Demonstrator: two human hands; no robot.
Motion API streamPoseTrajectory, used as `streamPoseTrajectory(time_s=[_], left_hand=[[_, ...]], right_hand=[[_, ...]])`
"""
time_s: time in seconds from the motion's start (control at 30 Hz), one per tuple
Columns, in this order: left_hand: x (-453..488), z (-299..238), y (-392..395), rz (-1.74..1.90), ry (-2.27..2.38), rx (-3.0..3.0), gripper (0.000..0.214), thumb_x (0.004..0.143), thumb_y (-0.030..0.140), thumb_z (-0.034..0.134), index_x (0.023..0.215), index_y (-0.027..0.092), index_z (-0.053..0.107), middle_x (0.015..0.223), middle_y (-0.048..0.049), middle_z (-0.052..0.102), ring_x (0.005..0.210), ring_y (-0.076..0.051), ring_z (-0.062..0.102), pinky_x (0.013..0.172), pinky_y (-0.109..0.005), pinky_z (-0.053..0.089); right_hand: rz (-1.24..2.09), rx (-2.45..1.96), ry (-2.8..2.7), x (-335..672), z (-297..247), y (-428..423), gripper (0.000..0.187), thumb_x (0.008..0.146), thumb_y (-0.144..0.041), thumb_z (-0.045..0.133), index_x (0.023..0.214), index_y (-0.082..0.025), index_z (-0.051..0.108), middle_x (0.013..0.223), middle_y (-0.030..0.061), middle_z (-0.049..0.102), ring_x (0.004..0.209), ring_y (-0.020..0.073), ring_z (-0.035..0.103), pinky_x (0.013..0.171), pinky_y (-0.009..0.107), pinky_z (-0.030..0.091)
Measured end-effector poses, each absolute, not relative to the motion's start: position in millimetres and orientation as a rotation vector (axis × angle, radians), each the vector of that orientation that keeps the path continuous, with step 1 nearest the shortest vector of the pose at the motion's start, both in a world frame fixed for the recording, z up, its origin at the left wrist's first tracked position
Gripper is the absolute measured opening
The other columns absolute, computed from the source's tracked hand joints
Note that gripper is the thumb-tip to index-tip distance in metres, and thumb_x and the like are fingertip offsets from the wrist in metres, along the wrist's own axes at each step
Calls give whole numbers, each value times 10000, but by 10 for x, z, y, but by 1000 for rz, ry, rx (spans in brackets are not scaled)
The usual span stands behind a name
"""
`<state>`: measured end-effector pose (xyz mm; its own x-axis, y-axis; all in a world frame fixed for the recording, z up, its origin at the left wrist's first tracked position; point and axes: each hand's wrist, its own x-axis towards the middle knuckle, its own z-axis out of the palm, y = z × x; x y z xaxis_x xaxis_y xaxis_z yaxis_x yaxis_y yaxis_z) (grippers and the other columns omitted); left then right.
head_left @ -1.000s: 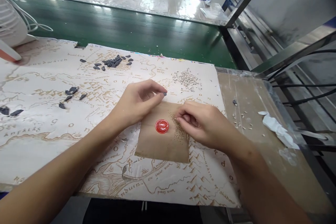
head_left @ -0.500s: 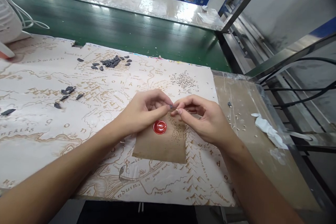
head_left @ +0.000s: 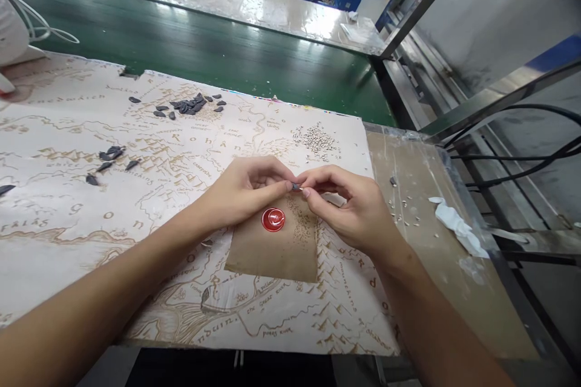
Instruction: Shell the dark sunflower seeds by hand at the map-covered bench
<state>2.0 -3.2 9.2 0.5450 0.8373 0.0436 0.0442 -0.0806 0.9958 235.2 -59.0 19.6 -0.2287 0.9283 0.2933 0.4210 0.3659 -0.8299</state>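
Between the thumb and fingertips of my left hand [head_left: 247, 193] is a small dark grey piece [head_left: 295, 187], like the ones lying on the map sheet. My right hand [head_left: 345, 202] pinches a tiny pale bit [head_left: 301, 188] against the right end of that piece. The fingertips of both hands meet, partly hiding what they hold. Just below them, a small round dish [head_left: 273, 219], glossy red inside, sits on a square of brown paper [head_left: 267, 260]. Tiny brown bits [head_left: 302, 224] are scattered on the paper's right side.
A map-printed sheet [head_left: 172, 217] covers the table. On it lie a dark-piece pile [head_left: 193, 104], a smaller dark group [head_left: 111, 154] and a heap of pale, dark-marked bits [head_left: 316, 140]. A crumpled white tissue [head_left: 458, 227] lies right. Beyond runs a green belt [head_left: 218, 51].
My fingertips have drawn slightly closer together, and the pale bit now meets the dark piece. The view has shifted a little, so the table appears slightly further left.
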Motion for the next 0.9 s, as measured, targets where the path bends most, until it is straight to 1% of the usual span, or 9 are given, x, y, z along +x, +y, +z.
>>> streamPoseTrajectory(time_s=[0.37, 0.5, 0.6, 0.73, 0.9], left_hand=[[14, 91, -33, 776, 783, 1545, 106, 984, 269, 831, 1015, 172, 859, 889, -33, 826, 793, -129, 716, 707, -237, 536], [27, 83, -32, 787, 780, 1543, 80, 973, 251, 842, 983, 174, 860, 866, -39, 834, 758, -135, 728, 668, -240, 537], [35, 65, -33, 800, 774, 1527, 58, 975, 233, 844, 973, 178, 863, 886, -42, 857, 788, -146, 771, 687, -238, 568], [47, 42, -39, 798, 791, 1502, 70, 998, 249, 839, 995, 188, 872, 938, -46, 881, 823, -154, 809, 707, -237, 600], [63, 44, -40, 810, 798, 1500, 73, 1005, 244, 831, 993, 178, 861, 939, -51, 884, 839, -163, 825, 731, -246, 625]], right_hand=[[762, -1173, -1863, 2345, 195, -595, 77, 1068, -161, 728, 1053, -228, 763, 1073, 21, 840, 948, 172, 787, 848, 323, 641], [656, -1191, -1918, 2331, 209, -604, 82, 1058, -150, 731, 1044, -225, 761, 1003, 11, 824, 882, 166, 770, 842, 328, 644], [607, -1198, -1945, 2318, 209, -611, 73, 1068, -161, 722, 1058, -223, 758, 986, 20, 821, 881, 181, 790, 840, 338, 652], [596, -1199, -1946, 2305, 187, -614, 74, 1101, -178, 692, 1064, -220, 742, 1004, 39, 831, 907, 196, 825, 835, 338, 657], [512, -1189, -1998, 2297, 159, -608, 88, 1122, -171, 670, 1078, -215, 732, 997, 47, 819, 909, 208, 813, 842, 369, 651]])
